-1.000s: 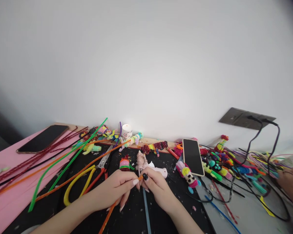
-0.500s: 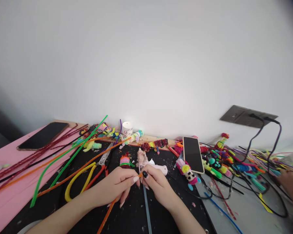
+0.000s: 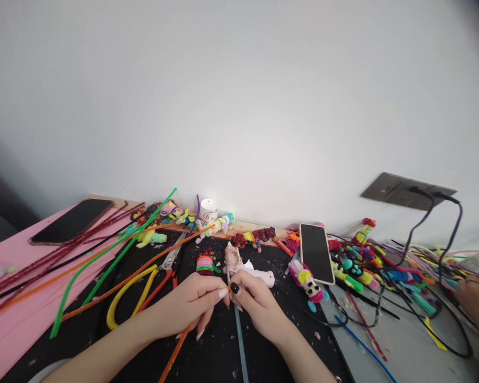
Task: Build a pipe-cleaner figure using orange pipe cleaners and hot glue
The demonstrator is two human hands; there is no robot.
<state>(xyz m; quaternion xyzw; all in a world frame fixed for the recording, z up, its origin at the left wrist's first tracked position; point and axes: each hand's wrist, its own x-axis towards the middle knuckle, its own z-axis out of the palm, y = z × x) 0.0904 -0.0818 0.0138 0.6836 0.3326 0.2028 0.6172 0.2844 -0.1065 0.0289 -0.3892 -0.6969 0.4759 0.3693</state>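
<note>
My left hand [image 3: 201, 303] and my right hand [image 3: 253, 300] meet over the black mat [image 3: 219, 361]. Both are closed, pinching an orange pipe cleaner [image 3: 178, 351] between thumbs and fingers. Its long end trails from under my left hand toward the mat's near edge; the pinched bit is mostly hidden. Just beyond my fingers lies a whitish hot glue gun [image 3: 259, 275] with a stained nozzle, and a clear glue stick [image 3: 240, 340] runs from it toward me. Left of the gun stands a small striped pipe-cleaner piece [image 3: 205, 263].
Scissors [image 3: 171, 260] with orange handles and a yellow pipe-cleaner loop [image 3: 112, 306] lie left. Phones rest on the pink sheet [image 3: 19, 330] and at right [image 3: 316, 252]. A paper cup [image 3: 208, 213] stands by the wall. Another person's hand [image 3: 473, 300] is among pipe cleaners far right.
Hardly anything differs. My fingertips have drawn slightly closer together, and less orange shows between them.
</note>
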